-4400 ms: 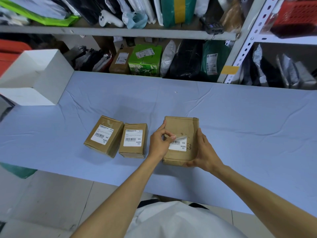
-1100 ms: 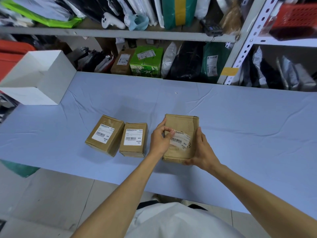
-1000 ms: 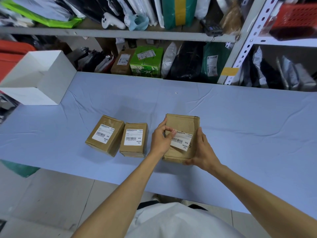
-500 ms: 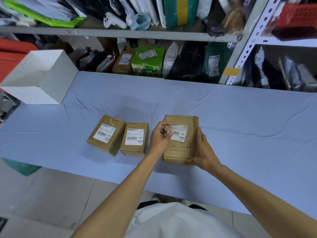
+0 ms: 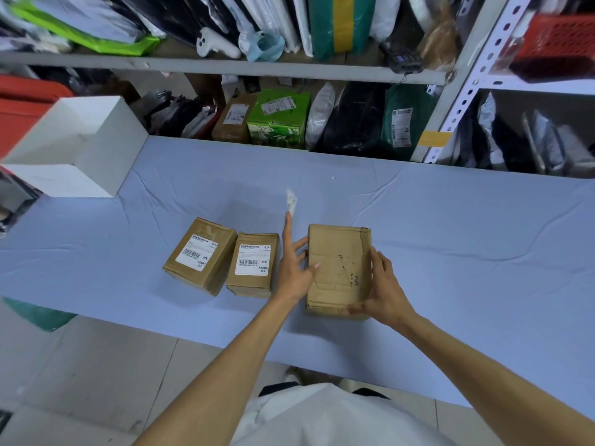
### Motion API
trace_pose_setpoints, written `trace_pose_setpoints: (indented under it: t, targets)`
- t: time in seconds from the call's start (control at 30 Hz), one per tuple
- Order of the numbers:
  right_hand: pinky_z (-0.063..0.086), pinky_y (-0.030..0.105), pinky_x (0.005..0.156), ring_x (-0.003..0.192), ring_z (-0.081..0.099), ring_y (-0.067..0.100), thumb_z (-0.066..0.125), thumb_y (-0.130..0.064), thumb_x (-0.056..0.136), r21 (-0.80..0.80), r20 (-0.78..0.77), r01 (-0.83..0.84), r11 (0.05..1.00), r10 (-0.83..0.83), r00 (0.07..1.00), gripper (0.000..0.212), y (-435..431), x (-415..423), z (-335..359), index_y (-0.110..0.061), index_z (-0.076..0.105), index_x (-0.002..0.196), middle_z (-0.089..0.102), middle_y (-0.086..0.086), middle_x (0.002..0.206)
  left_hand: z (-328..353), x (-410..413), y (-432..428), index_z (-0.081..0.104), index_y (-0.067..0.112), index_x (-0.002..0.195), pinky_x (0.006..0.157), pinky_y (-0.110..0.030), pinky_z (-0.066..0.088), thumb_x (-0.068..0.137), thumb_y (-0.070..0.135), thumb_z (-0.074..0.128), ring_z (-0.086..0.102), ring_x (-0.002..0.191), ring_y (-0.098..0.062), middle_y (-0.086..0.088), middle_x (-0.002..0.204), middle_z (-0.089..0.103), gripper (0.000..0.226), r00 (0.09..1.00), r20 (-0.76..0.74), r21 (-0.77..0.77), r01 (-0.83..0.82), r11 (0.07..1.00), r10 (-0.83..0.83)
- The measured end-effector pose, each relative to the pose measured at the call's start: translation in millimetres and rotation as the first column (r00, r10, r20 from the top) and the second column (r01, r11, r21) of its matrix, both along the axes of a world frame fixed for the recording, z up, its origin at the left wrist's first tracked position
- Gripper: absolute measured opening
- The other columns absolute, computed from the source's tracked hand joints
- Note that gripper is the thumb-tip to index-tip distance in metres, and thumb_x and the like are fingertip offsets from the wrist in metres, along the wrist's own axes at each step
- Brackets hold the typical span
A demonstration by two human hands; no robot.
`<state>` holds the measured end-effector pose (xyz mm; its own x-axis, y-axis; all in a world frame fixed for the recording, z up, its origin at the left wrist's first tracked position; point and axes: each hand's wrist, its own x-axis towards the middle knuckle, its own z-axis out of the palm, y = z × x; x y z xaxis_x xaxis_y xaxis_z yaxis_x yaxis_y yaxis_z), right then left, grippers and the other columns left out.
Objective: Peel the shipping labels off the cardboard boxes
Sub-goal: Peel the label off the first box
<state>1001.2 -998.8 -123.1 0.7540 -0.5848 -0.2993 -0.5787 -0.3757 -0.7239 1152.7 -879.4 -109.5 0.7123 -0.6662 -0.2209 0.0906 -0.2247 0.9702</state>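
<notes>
Three brown cardboard boxes stand on the blue table [image 5: 467,239]. The right box [image 5: 338,252] has a bare top with torn patches and pen marks. My right hand [image 5: 386,291] grips its right side and near corner. My left hand [image 5: 294,268] is beside the box's left edge with the fingers spread straight. A small white peeled label [image 5: 291,202], blurred, sits just past the tip of my index finger; whether it touches is unclear. The middle box [image 5: 252,265] and the left box [image 5: 199,255] each carry a white barcode label on top.
An open white box [image 5: 80,149] stands at the table's far left. Behind the table, metal shelves [image 5: 257,67] hold bagged parcels, a green carton [image 5: 277,122] and a small brown box. The table's near edge lies just before my body, with floor tiles below.
The label has come fully off the right box. My left hand, which was pinching it, has opened and swung up and away; the label is now beyond my fingertip. The right hand still holds the box.
</notes>
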Motion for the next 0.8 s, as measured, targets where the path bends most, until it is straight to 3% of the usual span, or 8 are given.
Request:
trace_pose_setpoints:
  t: [0.07,0.13,0.27,0.4,0.53,0.67,0.73,0.8]
  targets:
    - [0.034,0.027,0.098,0.134,0.031,0.024,0.095,-0.033,0.044,0.001,0.035,0.064,0.998,-0.064,0.997,0.138,1.3,0.3,-1.9,-0.017,0.006,0.148,0.024,0.003,0.147,-4.3,-1.9,3.4,-0.001,0.054,0.144,0.083,-0.012,0.052,0.077,-0.009,0.071,0.054,0.104,0.007,0.007,0.12,0.048,0.117,1.0,-0.008,0.021,0.009,1.0,-0.009]
    - [0.036,0.035,0.104,0.133,0.032,0.028,0.096,-0.039,0.039,0.022,0.029,0.134,0.991,-0.135,0.99,0.141,3.6,3.5,-2.8,-0.012,0.009,0.147,0.032,0.008,0.143,-7.8,-4.6,5.7,0.0,0.055,0.144,0.081,-0.012,0.053,0.074,-0.012,0.072,0.054,0.104,0.006,0.006,0.121,0.048,0.12,1.0,-0.018,0.024,0.008,1.0,-0.008]
    - [0.03,0.05,0.11,0.132,0.023,0.033,0.095,-0.045,0.038,0.023,-0.017,0.245,0.969,-0.244,0.97,0.157,5.8,6.9,-4.4,-0.015,-0.009,0.151,0.032,0.011,0.142,-11.1,-10.0,8.0,0.002,0.051,0.145,0.071,-0.013,0.054,0.07,-0.014,0.073,0.054,0.11,-0.001,0.002,0.126,0.05,0.122,0.999,-0.04,0.022,0.017,1.0,-0.016]
    - [0.041,0.047,0.092,0.121,0.03,0.028,0.092,-0.055,0.035,-0.103,-0.016,0.217,0.971,-0.22,0.975,0.156,4.5,4.0,-0.5,-0.032,-0.014,0.149,0.031,0.009,0.129,-8.7,-14.2,9.5,0.0,0.045,0.148,0.088,-0.019,0.053,0.071,-0.008,0.076,0.054,0.117,-0.004,0.003,0.125,0.054,0.121,0.999,-0.036,0.023,0.033,0.999,-0.032]
    - [0.05,0.042,0.081,0.101,0.053,0.025,0.081,-0.059,0.059,-0.096,0.089,0.249,0.964,-0.241,0.966,0.102,-5.6,-1.2,1.6,-0.033,0.023,0.139,0.051,0.007,0.116,-7.2,-14.3,12.1,0.003,0.041,0.149,0.082,-0.012,0.052,0.073,-0.009,0.075,0.054,0.116,-0.005,0.0,0.127,0.054,0.116,0.998,-0.061,0.01,0.029,1.0,-0.028]
    - [0.049,0.04,0.072,0.09,0.059,0.026,0.061,-0.058,0.081,-0.168,0.104,0.249,0.954,-0.234,0.967,0.063,-12.6,-2.7,0.7,-0.026,0.036,0.129,0.063,0.007,0.106,-3.4,-18.3,15.4,0.003,0.04,0.15,0.093,-0.02,0.05,0.073,-0.007,0.075,0.052,0.124,-0.01,-0.003,0.133,0.053,0.115,0.998,-0.056,0.025,0.041,0.999,-0.04]
    - [0.047,0.038,0.073,0.093,0.059,0.027,0.058,-0.06,0.081,-0.174,0.065,0.265,0.948,-0.258,0.964,0.066,-12.0,-0.9,1.5,-0.025,0.032,0.131,0.062,0.008,0.112,-3.3,-19.6,15.1,0.004,0.04,0.15,0.091,-0.017,0.05,0.073,-0.009,0.075,0.051,0.124,-0.009,-0.004,0.135,0.052,0.115,0.997,-0.053,0.028,0.049,0.998,-0.047]
    - [0.046,0.041,0.079,0.107,0.053,0.028,0.069,-0.069,0.063,-0.181,-0.054,0.238,0.954,-0.252,0.966,0.1,-8.5,3.0,3.4,-0.024,0.02,0.139,0.052,0.007,0.123,-3.3,-19.5,12.9,0.005,0.04,0.15,0.087,-0.015,0.052,0.072,-0.01,0.075,0.051,0.122,-0.007,-0.001,0.132,0.053,0.116,0.997,-0.041,0.031,0.071,0.997,-0.069]
